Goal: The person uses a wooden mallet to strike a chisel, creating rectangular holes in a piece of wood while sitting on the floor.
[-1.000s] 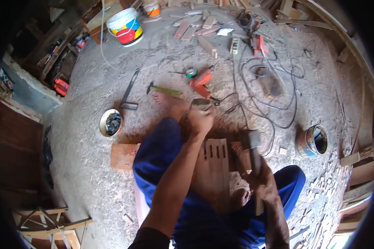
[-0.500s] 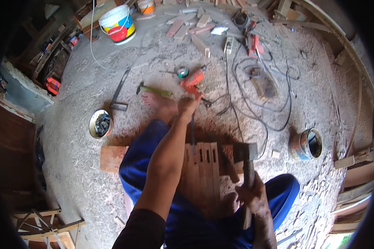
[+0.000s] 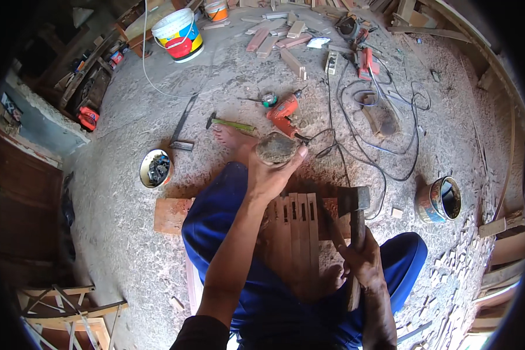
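Note:
My left hand (image 3: pixel 267 178) is raised above the wood, its fingers wrapped round a roundish grey-brown lump (image 3: pixel 276 147) with a worn top. Whether this is a stone or a battered wooden end, I cannot tell. In my right hand (image 3: pixel 364 259) is the wooden handle of a hatchet (image 3: pixel 357 233), its dark metal head at the far end. Between my legs stand several wooden strips (image 3: pixel 297 233) side by side, with narrow dark slots near their far ends. A wooden block (image 3: pixel 172 216) lies by my left knee.
Beyond my left hand lie an orange drill (image 3: pixel 284 114), a green-handled hammer (image 3: pixel 233 123) and a try square (image 3: pixel 182 131). A tin of dark bits (image 3: pixel 156 169) stands left, another tin (image 3: pixel 439 199) right. Black cables (image 3: pixel 385 166) loop across the floor. Wood offcuts (image 3: pixel 268 44) lie farther back.
My left hand has drawn back toward me and turned, bringing the lump into sight. The thin dark rod below it no longer shows. My right hand keeps its grip on the hatchet.

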The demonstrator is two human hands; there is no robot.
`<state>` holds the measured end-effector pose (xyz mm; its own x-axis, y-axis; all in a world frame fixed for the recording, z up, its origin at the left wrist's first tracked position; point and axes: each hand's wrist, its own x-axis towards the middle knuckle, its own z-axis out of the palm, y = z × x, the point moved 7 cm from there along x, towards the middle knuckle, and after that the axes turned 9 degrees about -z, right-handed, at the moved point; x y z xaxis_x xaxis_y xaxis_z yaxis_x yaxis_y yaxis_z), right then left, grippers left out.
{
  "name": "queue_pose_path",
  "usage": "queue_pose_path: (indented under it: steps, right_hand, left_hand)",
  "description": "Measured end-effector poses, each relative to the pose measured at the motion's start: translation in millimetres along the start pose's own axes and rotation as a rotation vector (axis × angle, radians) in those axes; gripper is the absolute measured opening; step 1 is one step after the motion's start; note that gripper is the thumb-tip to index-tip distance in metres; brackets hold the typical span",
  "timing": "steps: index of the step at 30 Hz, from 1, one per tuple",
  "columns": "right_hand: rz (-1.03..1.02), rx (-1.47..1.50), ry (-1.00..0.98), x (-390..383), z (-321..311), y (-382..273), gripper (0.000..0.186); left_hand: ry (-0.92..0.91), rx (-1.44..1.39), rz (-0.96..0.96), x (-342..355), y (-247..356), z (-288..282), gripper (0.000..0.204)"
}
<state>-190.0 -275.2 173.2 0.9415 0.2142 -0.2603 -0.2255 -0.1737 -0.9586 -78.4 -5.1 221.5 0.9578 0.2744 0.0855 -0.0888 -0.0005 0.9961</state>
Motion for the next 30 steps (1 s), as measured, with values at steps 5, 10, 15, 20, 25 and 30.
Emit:
queue_pose_path:
  steps: [5,10,15,20,25,30]
  right_hand:
    - [-0.027,0.053,-0.014,-4,8,3,0.050]
    - [-0.061,0.016,-0.018,-10,9,1,0.049]
    - [-0.055,0.013,-0.036,-14,15,-2,0.047]
    - [-0.025,-0.017,-0.043,-15,17,-4,0.045]
    - [-0.022,-0.032,-0.065,-14,16,-2,0.045]
    - [-0.016,-0.024,-0.085,-12,21,0,0.046]
  left_hand:
    - [0.114,0.110,0.414,-25,-11,5,0.021]
    - [0.013,0.090,0.296,-36,-13,2,0.020]
    - [0.058,-0.046,0.119,-33,-20,-7,0.020]
    - [0.041,-0.021,0.214,-35,-3,-3,0.029]
    - [-0.031,0.302,0.292,-21,11,5,0.041]
    - [0.120,-0.043,0.190,3,-16,-9,0.035]
